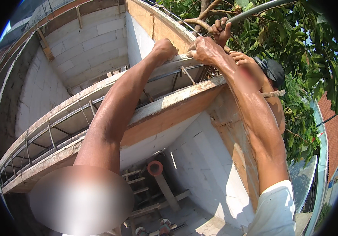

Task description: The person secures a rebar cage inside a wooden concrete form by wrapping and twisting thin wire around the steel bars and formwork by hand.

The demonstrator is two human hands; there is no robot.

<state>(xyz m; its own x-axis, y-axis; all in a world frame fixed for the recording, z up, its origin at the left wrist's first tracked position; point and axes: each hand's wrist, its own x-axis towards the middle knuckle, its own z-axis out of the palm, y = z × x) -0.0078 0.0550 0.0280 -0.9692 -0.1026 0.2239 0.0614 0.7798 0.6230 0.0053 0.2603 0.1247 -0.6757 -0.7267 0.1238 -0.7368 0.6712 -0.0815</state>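
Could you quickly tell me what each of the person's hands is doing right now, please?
Left hand: closed in a fist on the top edge of the wooden formwork.
Right hand: closed, gripping that edge beside a co-worker's hand.

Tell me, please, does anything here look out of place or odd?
Nothing stands out. The left hand and right hand rest on the wooden formwork, whose rebar cage looks regular; another person's hand grips a grey pipe.

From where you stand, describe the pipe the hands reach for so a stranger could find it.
Start at the long wooden beam trough holding steel bars. Follow it to its far end under the leafy tree. There the grey pipe slants overhead: smooth and straight, unlike the knotty brown branches beside it.
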